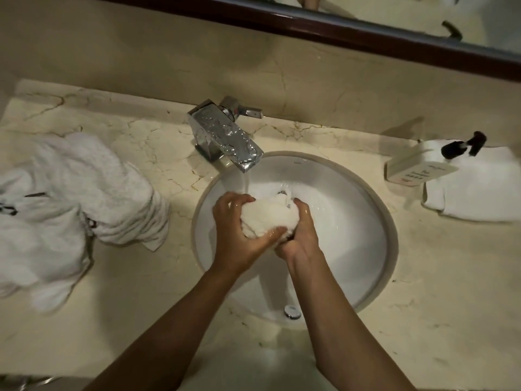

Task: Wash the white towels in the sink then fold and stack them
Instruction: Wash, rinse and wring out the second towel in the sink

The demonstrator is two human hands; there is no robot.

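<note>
- Two bare arms reach up from the bottom edge, over the front of the counter (423, 292) and into the sink (352, 221).
- A small shiny hole cover (291, 311) sits on the near wall of the sink, between the two arms.
- Both hands meet over the middle of the sink and squeeze one wet towel (266, 218) that is bunched into a ball.
- The left hand (236, 227) wraps round the left side of the ball. Its fingers curl over the top and its thumb presses under the front.
- The right hand (300, 232) grips the right side. Its fingers curl over the far edge of the ball.
- Water runs from the tap (228, 139) in a thin stream and lands just behind the towel. The tap is square and shiny, with drops on top. Its handle points to the right.
- A heap of white towels (84, 187) lies crumpled on the counter, left of the sink. Part of it is blurred.
- A folded towel (479, 193) lies flat on the counter, right of the sink.
- A soap bottle (417, 167) with a black pump rests on the far left corner of the folded towel.
- Behind the tap is a tan wall, and above it is the dark frame of a mirror (366, 32).
</note>
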